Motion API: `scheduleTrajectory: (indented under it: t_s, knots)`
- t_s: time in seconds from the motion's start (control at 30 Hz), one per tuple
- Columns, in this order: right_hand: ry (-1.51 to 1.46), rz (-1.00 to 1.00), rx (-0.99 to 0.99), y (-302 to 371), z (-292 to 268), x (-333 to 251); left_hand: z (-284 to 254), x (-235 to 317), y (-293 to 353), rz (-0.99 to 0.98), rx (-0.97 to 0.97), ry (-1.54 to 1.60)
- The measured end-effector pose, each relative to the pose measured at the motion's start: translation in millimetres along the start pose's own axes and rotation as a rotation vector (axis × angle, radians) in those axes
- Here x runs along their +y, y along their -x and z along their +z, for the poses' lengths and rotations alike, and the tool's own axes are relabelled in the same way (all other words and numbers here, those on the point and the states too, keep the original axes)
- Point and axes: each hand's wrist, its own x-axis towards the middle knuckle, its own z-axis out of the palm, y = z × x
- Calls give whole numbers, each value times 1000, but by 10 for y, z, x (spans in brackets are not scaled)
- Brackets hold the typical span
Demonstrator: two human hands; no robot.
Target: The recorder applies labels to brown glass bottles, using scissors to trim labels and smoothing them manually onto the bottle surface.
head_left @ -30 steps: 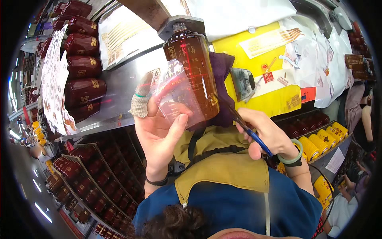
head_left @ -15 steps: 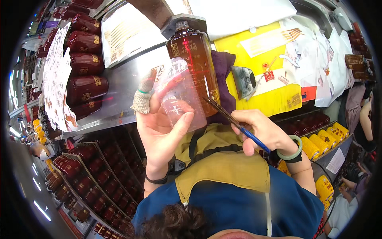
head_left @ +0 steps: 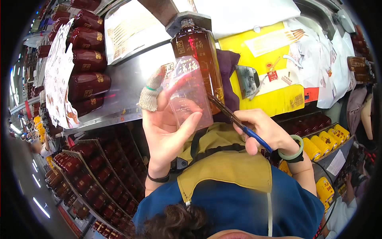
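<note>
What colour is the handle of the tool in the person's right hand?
Blue. The tool's handle sticks out of the right hand, clearest in the head view.

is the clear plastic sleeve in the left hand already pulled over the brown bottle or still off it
Still off. The left hand holds the clear sleeve in front of the brown bottle; fingers show through it and nothing is inside.

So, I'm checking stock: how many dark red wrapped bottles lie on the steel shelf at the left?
5 show: a stack from the top down to the lowest. More may be hidden behind the white sheet.
</note>
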Motion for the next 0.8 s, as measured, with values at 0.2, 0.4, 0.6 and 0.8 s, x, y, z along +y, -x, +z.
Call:
scheduleTrajectory:
  t_s: [0.2,0.4,0.6,0.8]
  knots:
    - [5,9,-4,-5,3,-11,-3,-13,-2,-4,-17,7]
    - [21,-18,-7,-8,14,7,10,10,11,-45,-14,16]
    - [23,-3,-15,-11,15,-4,10,-1,-8,-18,-59,29]
    - [31,19,-42,-9,4,-27,36,2,5,-31,-17,39]
